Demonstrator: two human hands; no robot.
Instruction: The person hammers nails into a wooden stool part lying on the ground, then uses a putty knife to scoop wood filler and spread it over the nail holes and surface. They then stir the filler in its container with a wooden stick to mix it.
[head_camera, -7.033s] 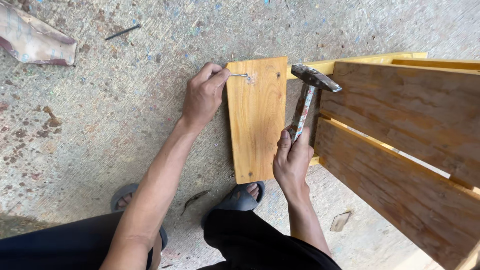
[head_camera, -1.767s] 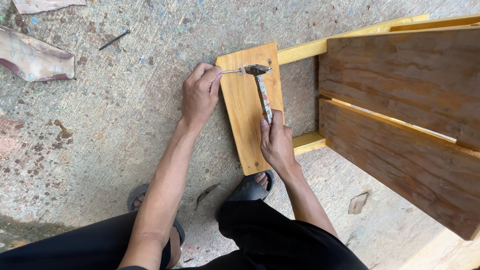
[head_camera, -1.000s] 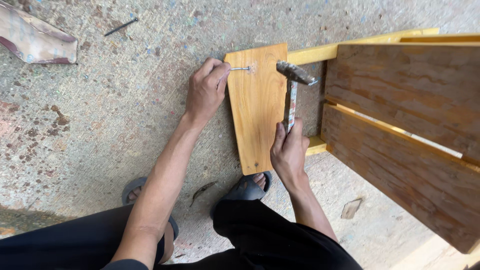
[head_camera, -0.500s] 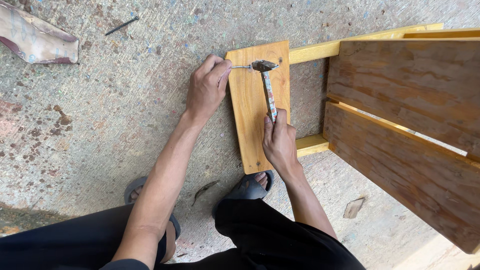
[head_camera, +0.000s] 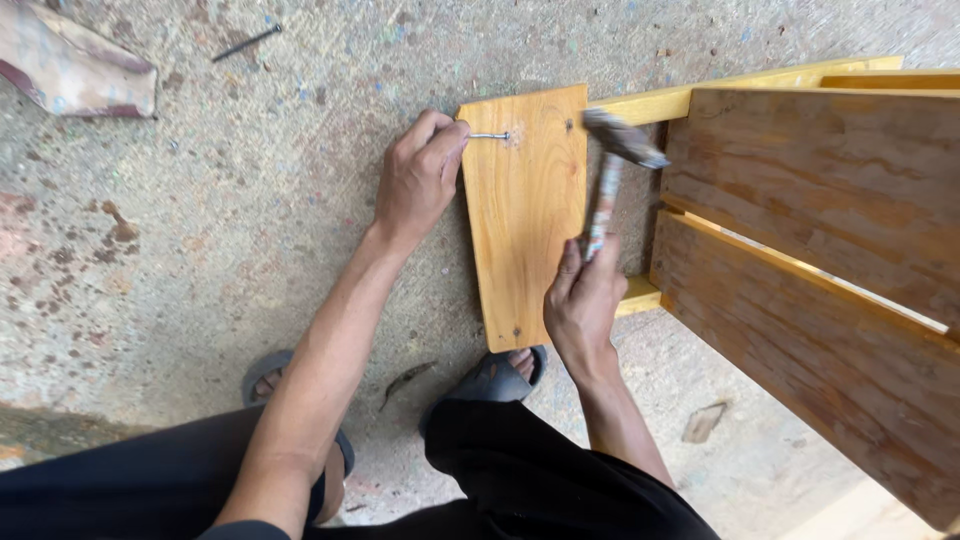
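Observation:
My left hand (head_camera: 418, 175) pinches a thin metal nail (head_camera: 490, 135) against the top left corner of a light wooden board (head_camera: 527, 215) that stands on edge on the concrete floor. My right hand (head_camera: 583, 305) grips the handle of a hammer (head_camera: 610, 170), whose blurred head is lifted off to the right of the nail, over the board's right edge. The board is fixed to yellow wooden rails (head_camera: 690, 95) of a larger frame.
Two wide dark brown planks (head_camera: 820, 230) of the frame fill the right side. A loose nail (head_camera: 245, 42) and a scrap of board (head_camera: 70, 70) lie on the floor (head_camera: 200, 230) at top left. My sandalled feet (head_camera: 495, 375) rest just below the board.
Half a second ago the hammer head was down on the nail; now it is swung back up and to the right. My left hand still holds the nail in the same place.

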